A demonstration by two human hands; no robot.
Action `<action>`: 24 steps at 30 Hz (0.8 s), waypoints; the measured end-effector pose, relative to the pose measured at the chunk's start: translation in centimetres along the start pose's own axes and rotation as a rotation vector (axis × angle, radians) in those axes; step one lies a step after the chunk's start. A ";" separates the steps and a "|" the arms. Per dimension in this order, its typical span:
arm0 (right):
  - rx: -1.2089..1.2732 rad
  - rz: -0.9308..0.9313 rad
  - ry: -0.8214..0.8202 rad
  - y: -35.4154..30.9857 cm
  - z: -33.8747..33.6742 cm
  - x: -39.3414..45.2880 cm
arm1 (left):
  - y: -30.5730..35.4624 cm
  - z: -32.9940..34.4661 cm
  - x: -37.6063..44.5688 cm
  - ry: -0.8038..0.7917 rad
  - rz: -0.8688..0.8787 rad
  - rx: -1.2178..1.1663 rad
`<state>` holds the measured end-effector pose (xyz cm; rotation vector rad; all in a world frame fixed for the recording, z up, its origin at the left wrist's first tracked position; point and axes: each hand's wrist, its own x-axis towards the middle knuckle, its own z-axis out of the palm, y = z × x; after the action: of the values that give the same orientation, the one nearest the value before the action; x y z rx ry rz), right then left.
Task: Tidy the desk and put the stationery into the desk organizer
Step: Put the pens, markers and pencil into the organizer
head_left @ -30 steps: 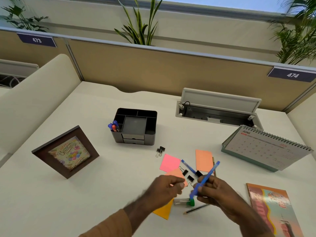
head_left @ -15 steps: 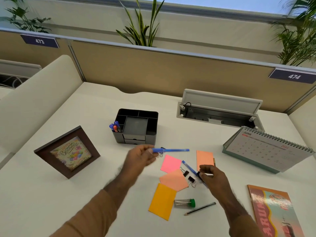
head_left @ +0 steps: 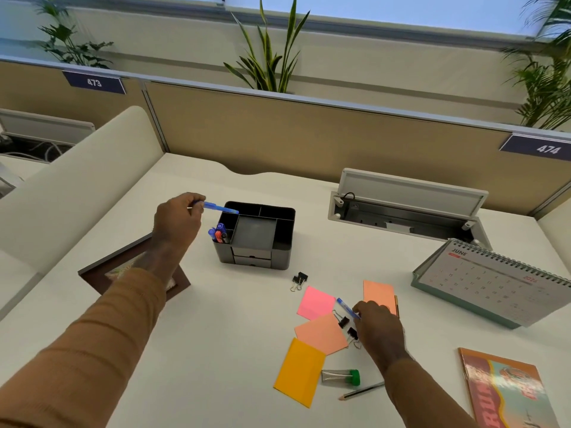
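1. Left hand [head_left: 177,222] pinches a blue pen [head_left: 220,207]; pen lies level, tip over the black organizer's [head_left: 258,239] rear-left corner.
2. Right hand [head_left: 378,329] closes its fingers on a second blue pen [head_left: 345,305] on the desk [head_left: 216,335], among coloured notes [head_left: 315,302] and binder clips [head_left: 299,281].

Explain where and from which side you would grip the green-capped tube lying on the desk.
Grip the tube across its clear barrel, from above, fingers on its two long sides. It lies flat, cap pointing right, with the yellow note close on its left and bare desk around the barrel.
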<state>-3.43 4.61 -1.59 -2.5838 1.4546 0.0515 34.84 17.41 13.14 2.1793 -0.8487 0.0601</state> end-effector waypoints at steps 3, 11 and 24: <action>-0.028 0.000 -0.031 -0.1 0.2 0.1 | -0.8 0.7 1.0 -0.032 0.022 0.110; 0.326 0.099 0.013 0.5 -0.1 1.1 | -1.3 3.4 1.9 -0.203 0.027 0.357; 0.705 0.259 0.142 2.1 -3.1 0.3 | -0.9 7.1 4.2 -0.370 0.000 0.547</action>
<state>-5.26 2.76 1.13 -1.8556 1.4941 -0.5220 37.05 10.63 8.90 2.7558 -1.1396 -0.1307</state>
